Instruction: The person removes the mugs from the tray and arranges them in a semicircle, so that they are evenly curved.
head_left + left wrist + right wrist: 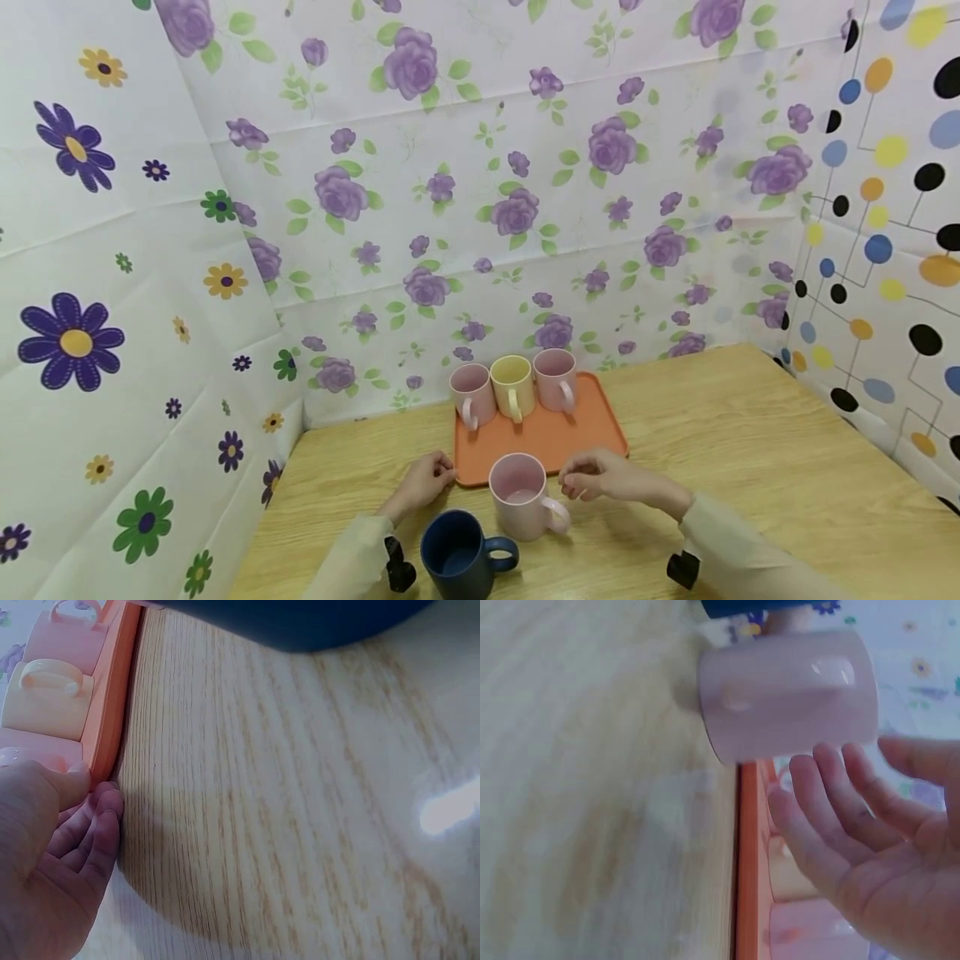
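My left hand (426,481) pinches the near left corner of an orange tray (573,429), thumb on its rim and fingertips against its side in the left wrist view. Along the tray's back stand a pink mug (480,407), a yellow mug (525,398) and another pink mug (553,388), handles toward me. A larger-looking pink mug (517,512) stands upright on the table just in front of the tray, its handle to the right. Beside it my right hand (618,477) has loosely bent fingers with nothing between them; in the right wrist view the fingertips lie close to this mug.
A dark blue mug (463,567) stands nearest me, left of the front pink mug, handle to the right. Everything rests on a wooden table (720,417). Flower-printed cloth (450,208) hangs behind, with patterned cloths at both sides.
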Motion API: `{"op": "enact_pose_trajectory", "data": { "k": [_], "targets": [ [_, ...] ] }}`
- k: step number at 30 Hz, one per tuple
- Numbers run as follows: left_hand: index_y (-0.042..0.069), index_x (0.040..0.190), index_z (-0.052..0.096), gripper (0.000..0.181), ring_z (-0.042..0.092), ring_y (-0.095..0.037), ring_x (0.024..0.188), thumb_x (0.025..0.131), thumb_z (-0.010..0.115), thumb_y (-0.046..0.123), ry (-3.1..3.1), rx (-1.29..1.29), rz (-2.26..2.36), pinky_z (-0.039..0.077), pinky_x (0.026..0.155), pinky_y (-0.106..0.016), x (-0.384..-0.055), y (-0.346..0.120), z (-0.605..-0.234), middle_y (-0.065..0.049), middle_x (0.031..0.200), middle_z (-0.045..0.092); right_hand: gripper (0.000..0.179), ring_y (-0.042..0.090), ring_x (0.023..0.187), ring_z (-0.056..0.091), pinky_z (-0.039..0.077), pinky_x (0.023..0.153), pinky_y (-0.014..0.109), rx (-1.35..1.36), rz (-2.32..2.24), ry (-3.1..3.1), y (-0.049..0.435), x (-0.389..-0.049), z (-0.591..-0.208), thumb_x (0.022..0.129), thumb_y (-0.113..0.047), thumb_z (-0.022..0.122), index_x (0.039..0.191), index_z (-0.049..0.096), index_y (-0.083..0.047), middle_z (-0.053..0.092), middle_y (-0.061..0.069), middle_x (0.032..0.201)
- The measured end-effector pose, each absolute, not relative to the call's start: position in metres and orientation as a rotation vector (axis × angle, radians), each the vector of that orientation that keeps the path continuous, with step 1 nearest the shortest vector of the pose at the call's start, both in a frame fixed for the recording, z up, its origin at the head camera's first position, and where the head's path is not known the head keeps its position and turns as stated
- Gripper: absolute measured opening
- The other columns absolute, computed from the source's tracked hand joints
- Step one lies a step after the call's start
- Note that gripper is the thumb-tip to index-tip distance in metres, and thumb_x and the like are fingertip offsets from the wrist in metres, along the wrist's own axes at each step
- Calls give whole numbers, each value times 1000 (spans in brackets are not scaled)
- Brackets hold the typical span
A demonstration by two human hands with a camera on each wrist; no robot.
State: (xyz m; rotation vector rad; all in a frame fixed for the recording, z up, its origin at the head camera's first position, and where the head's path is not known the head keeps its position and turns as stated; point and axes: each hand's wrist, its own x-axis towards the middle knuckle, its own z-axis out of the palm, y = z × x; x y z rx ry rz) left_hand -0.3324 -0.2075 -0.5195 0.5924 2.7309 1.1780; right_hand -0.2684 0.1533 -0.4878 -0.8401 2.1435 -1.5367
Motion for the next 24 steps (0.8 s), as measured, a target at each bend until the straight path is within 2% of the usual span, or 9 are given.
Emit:
{"op": "enact_pose_trajectory", "data": {
  "k": [2, 9, 15, 18, 21, 24],
  "targets": [
    [-2, 95, 59, 13, 57, -10, 62, 95, 60, 11, 2733, 598, 1178, 46, 55, -22, -333, -208, -520, -8, 76, 65, 34, 30, 97, 66, 56, 83, 46, -758, -1568, 2169, 156, -274, -485, 101, -21, 51, 112, 59, 10, 65, 27, 105],
    [-2, 95, 59, 12, 58, -11, 63, 96, 59, 10, 2727, 601, 1187, 46, 54, -22, -334, -208, -522, -9, 77, 65, 29, 28, 92, 69, 57, 75, 34, -560, -1662, 2307, 164, -301, -494, 101, -13, 50, 109, 59, 13, 66, 25, 101],
    [-1, 95, 59, 11, 59, -12, 63, 95, 60, 10, 2720, 588, 1195, 45, 53, -22, -334, -207, -521, -8, 76, 65, 25, 34, 91, 66, 56, 73, 36, -420, -1776, 2538, 161, -322, -506, 97, -6, 53, 114, 56, 13, 62, 31, 105],
    [-1, 95, 59, 11, 58, -12, 62, 95, 60, 10, 2717, 586, 1200, 45, 52, -22, -334, -209, -522, -8, 76, 65, 29, 36, 98, 63, 54, 81, 38, -338, -1817, 2658, 157, -334, -511, 95, -4, 55, 118, 52, 12, 60, 31, 112],
    [-1, 95, 59, 11, 57, -10, 61, 95, 60, 10, 2718, 591, 1211, 45, 52, -22, -335, -210, -523, -7, 75, 65, 36, 41, 113, 56, 51, 91, 42, -267, -1856, 2665, 155, -346, -515, 96, -6, 54, 127, 46, 12, 55, 32, 122],
    [0, 95, 60, 12, 57, -9, 61, 95, 60, 11, 2721, 597, 1213, 45, 52, -22, -335, -212, -524, -6, 75, 65, 45, 47, 124, 48, 50, 92, 48, -224, -1915, 2570, 153, -355, -518, 97, -5, 53, 136, 38, 12, 47, 35, 134]
  ]
}}
